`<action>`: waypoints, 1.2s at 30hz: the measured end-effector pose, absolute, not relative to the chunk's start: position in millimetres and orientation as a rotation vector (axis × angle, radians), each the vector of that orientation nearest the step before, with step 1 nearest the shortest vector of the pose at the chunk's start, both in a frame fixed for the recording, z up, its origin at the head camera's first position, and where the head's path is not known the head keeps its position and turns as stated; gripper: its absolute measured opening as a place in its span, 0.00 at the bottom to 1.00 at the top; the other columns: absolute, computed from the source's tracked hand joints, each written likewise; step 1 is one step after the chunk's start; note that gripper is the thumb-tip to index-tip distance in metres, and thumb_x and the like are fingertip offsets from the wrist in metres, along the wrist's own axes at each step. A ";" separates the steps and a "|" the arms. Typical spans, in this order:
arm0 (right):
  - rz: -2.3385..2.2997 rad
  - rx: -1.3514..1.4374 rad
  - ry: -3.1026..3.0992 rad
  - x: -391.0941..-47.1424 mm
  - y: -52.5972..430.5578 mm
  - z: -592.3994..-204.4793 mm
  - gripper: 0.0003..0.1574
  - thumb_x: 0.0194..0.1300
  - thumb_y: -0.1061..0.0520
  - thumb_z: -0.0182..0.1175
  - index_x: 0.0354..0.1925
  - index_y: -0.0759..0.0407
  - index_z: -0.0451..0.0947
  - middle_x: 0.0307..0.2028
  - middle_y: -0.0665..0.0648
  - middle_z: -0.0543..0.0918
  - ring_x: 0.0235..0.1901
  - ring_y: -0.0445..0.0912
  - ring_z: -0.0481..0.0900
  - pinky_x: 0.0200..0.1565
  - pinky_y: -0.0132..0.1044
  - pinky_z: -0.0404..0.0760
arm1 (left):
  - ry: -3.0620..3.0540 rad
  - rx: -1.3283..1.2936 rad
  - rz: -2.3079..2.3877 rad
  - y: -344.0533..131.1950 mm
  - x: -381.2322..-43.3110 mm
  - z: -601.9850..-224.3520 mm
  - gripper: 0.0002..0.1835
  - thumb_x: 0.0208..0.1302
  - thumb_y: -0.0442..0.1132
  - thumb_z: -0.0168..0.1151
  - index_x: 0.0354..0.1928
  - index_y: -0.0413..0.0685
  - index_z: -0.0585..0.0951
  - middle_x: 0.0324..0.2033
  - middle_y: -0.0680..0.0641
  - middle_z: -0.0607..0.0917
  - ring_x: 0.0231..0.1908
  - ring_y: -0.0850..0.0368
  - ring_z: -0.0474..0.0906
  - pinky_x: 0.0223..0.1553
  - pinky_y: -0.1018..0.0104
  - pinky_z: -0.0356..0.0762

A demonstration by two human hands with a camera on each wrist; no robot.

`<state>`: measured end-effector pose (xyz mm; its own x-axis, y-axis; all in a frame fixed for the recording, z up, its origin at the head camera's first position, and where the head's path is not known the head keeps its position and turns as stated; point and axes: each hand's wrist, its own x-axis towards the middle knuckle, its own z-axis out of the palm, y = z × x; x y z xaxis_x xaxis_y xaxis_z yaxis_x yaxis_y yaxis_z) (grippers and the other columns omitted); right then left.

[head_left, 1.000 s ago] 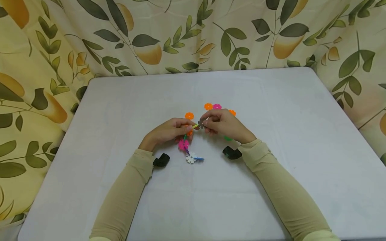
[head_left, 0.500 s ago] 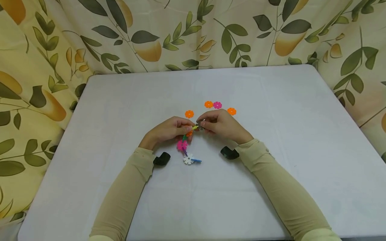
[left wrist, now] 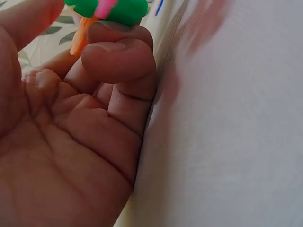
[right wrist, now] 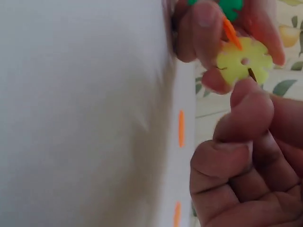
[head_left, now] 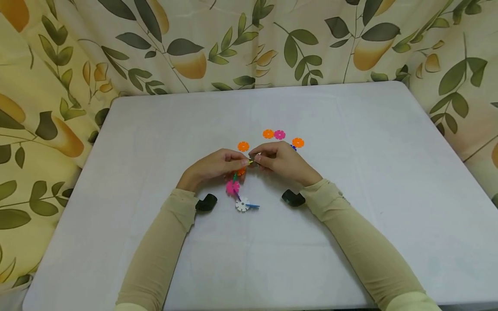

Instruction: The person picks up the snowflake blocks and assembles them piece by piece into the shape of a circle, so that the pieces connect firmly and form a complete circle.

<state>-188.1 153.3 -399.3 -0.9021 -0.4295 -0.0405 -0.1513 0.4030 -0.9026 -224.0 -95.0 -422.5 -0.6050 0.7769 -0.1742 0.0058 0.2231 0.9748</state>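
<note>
My left hand (head_left: 212,168) pinches a yellow notched interlocking disc (right wrist: 244,61) at the end of a chain of discs. From it the chain runs through an orange disc (head_left: 241,171), a green disc (head_left: 235,178), a pink disc (head_left: 232,188) and a purple disc (head_left: 237,195) to a white disc (head_left: 242,204) and a blue disc (head_left: 253,206) near the table. Between thumb and fingertips, my right hand (head_left: 288,160) pinches a dark grey disc (head_left: 253,158). Its edge meets the yellow disc's rim; how deep it sits is hidden by the fingertips.
Loose discs lie beyond the hands on the white table (head_left: 350,242): an orange disc (head_left: 243,146), another orange disc (head_left: 268,134) beside a pink disc (head_left: 279,134), and a third orange disc (head_left: 298,142). A dark blue disc (head_left: 293,147) is partly hidden by the right hand. A patterned curtain (head_left: 233,43) hangs behind.
My right hand has moved left, bringing the grey disc against the yellow one. The chain has shifted slightly left. The loose dark blue disc now shows past the right hand; a loose green one is hidden.
</note>
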 end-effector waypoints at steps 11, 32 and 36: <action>-1.568 -0.430 2.482 -197.8 188.5 -386.8 0.18 0.82 0.59 0.58 0.60 0.69 0.82 0.38 0.66 0.86 0.33 0.54 0.81 0.36 0.38 0.81 | 1.829 0.713 1.428 -97.9 -224.4 -424.1 0.18 0.83 0.40 0.56 0.64 0.37 0.82 0.31 0.42 0.85 0.24 0.53 0.70 0.27 0.67 0.70; -1.383 -0.163 2.759 -207.5 229.5 -379.1 0.19 0.81 0.57 0.58 0.60 0.68 0.83 0.50 0.66 0.87 0.51 0.57 0.80 0.51 0.42 0.78 | 1.874 0.537 1.535 -98.0 -222.6 -425.8 0.12 0.80 0.42 0.62 0.54 0.44 0.86 0.35 0.43 0.88 0.16 0.57 0.63 0.18 0.70 0.62; -1.234 -0.117 2.816 -210.9 235.9 -384.6 0.19 0.77 0.60 0.58 0.59 0.68 0.83 0.48 0.68 0.85 0.49 0.59 0.77 0.50 0.47 0.74 | 1.895 0.498 1.566 -97.0 -221.8 -425.8 0.11 0.78 0.43 0.64 0.51 0.46 0.88 0.35 0.44 0.87 0.16 0.56 0.61 0.18 0.70 0.59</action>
<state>-210.9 235.9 -384.6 -0.9950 -0.0955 -0.0288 -0.0436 0.6759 -0.7357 -221.8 -97.0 -425.8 -0.7346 0.6407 -0.2232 -0.0984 0.2249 0.9694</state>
